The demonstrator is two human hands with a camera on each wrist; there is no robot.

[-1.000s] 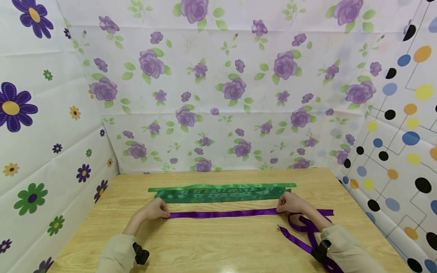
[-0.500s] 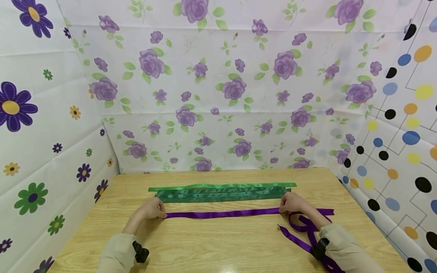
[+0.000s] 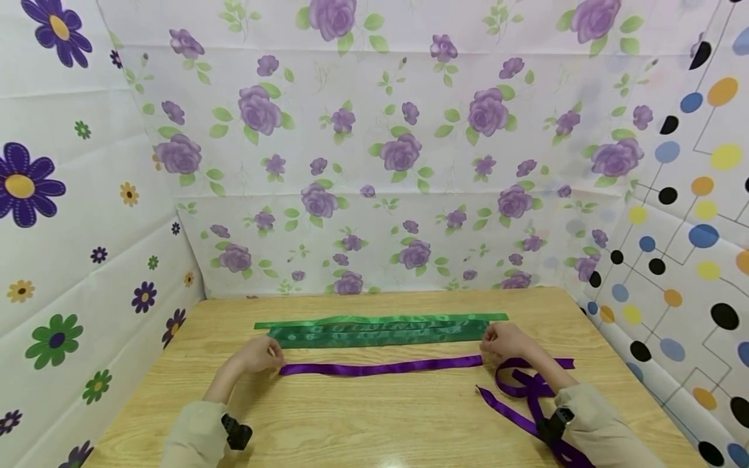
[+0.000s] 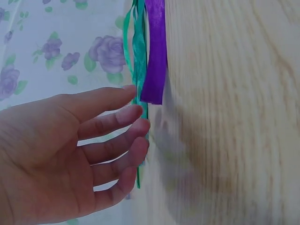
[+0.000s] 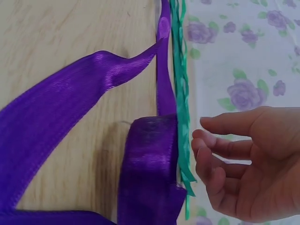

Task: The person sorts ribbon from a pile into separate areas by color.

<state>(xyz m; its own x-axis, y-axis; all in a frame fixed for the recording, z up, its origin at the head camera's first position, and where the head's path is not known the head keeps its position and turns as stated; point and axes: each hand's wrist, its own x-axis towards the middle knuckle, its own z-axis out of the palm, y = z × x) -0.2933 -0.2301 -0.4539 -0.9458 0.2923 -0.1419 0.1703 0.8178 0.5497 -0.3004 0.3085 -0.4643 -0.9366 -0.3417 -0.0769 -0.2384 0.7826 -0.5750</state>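
A straight strip of purple ribbon lies across the wooden table, in front of the green ribbons. At its left end is my left hand, fingertips just off it. The left wrist view shows the ribbon's free cut end past the loosely bent fingers of that hand. My right hand hovers by the strip's other end. Its fingers are loosely bent with nothing between them in the right wrist view. A looped length of purple ribbon lies beneath the right forearm.
Behind the purple strip, a light green ribbon and wider dark green ribbons run side by side across the table. Flower-printed cloth rises at the table's back edge, with patterned cloth at both sides.
Both hands pinched the purple strip's ends earlier and have now let go. The strip shifted slightly left, and the right hand rose a little away from it.
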